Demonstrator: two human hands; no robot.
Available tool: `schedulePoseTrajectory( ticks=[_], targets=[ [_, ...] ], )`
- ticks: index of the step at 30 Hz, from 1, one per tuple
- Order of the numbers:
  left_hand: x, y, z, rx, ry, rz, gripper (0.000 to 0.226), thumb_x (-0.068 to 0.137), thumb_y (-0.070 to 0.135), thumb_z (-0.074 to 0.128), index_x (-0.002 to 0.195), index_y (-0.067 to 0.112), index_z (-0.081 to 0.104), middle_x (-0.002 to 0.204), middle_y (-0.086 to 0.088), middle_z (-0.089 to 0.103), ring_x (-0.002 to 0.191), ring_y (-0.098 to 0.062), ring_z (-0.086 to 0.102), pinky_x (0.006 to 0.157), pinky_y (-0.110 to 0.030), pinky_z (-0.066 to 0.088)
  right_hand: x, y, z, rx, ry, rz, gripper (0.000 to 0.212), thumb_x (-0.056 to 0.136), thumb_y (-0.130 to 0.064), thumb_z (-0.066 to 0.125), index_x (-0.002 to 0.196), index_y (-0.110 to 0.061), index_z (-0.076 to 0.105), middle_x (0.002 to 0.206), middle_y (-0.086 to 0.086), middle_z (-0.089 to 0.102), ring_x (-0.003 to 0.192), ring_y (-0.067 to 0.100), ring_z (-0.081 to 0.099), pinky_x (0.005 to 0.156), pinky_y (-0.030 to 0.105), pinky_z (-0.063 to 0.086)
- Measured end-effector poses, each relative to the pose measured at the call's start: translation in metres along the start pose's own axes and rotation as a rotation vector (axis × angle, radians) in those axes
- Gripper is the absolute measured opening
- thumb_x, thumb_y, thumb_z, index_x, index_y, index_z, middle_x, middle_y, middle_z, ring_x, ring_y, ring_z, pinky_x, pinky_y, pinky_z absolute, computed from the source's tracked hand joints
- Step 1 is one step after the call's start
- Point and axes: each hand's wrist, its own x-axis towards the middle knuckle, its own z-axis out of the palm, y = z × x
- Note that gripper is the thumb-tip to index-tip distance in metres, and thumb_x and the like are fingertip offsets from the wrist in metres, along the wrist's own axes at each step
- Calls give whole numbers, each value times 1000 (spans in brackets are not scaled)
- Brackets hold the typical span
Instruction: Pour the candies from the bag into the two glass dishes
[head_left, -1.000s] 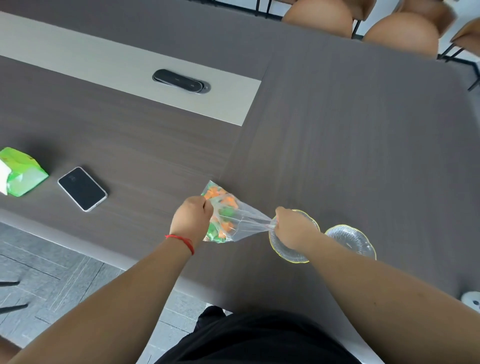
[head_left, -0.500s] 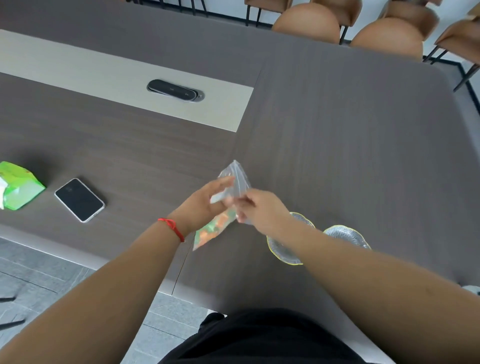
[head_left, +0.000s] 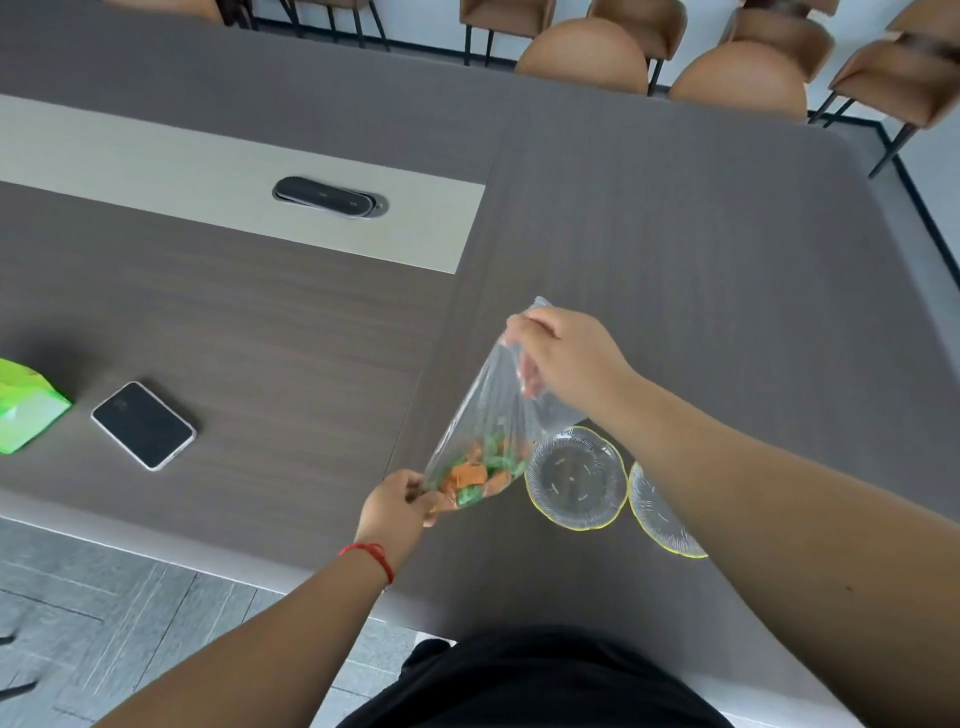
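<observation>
Both hands' fingers (head_left: 524, 325) pinch the limp, slippery candy bag (head_left: 488, 410), best gripped at its corners.

Bare table (head_left: 701, 249) lies open beyond the two dishes (head_left: 575, 477); phone (head_left: 143, 425) sits well left

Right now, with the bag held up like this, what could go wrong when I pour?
1. The candies sit by the left hand, beside the near dish, not over it; they may spill onto the table.
2. The right forearm covers part of the second dish and could knock it.
</observation>
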Motion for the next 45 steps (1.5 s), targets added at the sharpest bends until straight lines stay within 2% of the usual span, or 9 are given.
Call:
schedulePoseTrajectory(
  ticks=[6, 10, 12, 15, 18, 24, 30, 36, 45],
  targets=[
    [9, 20, -28, -56, 128, 88, 17, 88, 10, 56, 87, 18, 71, 81, -11, 72, 69, -20, 68, 57, -13, 46, -25, 41, -41, 239, 48, 269, 25, 91, -23, 50, 87, -12, 72, 62, 11, 67, 57, 21, 68, 72, 28, 55],
    [10, 56, -58, 292, 165, 336, 17, 87, 13, 55, 83, 15, 71, 73, -7, 67, 68, -23, 64, 61, -28, 46, -41, 82, -56, 412, 98, 465, 16, 89, -24, 60, 81, -17, 72, 61, 4, 67, 52, 14, 69, 61, 23, 57],
    [10, 78, -69, 466, 136, 457, 17, 88, 17, 54, 83, 14, 70, 73, -4, 62, 71, -24, 60, 63, -31, 41, -49, 105, -56, 494, 86, 593, 17, 88, -28, 62, 91, -13, 72, 64, 0, 68, 49, 10, 67, 70, 31, 56],
    [14, 106, -75, 748, 33, 563, 16, 89, 13, 52, 89, 11, 68, 83, -7, 58, 84, -29, 58, 67, -30, 36, -59, 134, -50, 632, 35, 750, 17, 90, -27, 59, 93, -14, 70, 64, -5, 71, 62, 13, 71, 84, 36, 54],
    [16, 124, -76, 837, 30, 648, 18, 82, 1, 53, 89, 9, 68, 82, -5, 50, 84, -34, 59, 65, -29, 36, -67, 151, -41, 755, 15, 820, 15, 93, -26, 56, 92, -14, 65, 82, 2, 73, 75, 16, 73, 76, 32, 55],
    [18, 136, -70, 800, 71, 768, 20, 80, 4, 48, 82, 10, 67, 78, -7, 55, 76, -33, 59, 63, -36, 46, -75, 171, -27, 866, 2, 868, 9, 91, -18, 58, 90, -10, 61, 80, 0, 62, 75, 13, 74, 79, 29, 53],
    [13, 134, -60, 658, 161, 817, 21, 81, 12, 45, 80, 8, 65, 77, -9, 61, 75, -31, 58, 63, -41, 51, -75, 184, -24, 906, -6, 887, 17, 88, -20, 59, 101, -8, 62, 99, 9, 55, 75, 14, 71, 81, 31, 53],
    [12, 132, -52, 560, 219, 774, 17, 86, 4, 49, 80, 9, 64, 78, -7, 60, 76, -25, 54, 66, -36, 47, -76, 181, -25, 868, -10, 878, 14, 90, -17, 57, 100, -8, 61, 89, 4, 66, 84, 13, 66, 102, 38, 45],
    [7, 131, -57, 478, 312, 759, 13, 86, 1, 54, 80, 4, 65, 80, -8, 62, 79, -22, 53, 70, -31, 40, -69, 176, -29, 805, -38, 851, 19, 81, -20, 62, 97, -12, 67, 103, 4, 69, 111, 16, 65, 83, 31, 51]
  ],
)
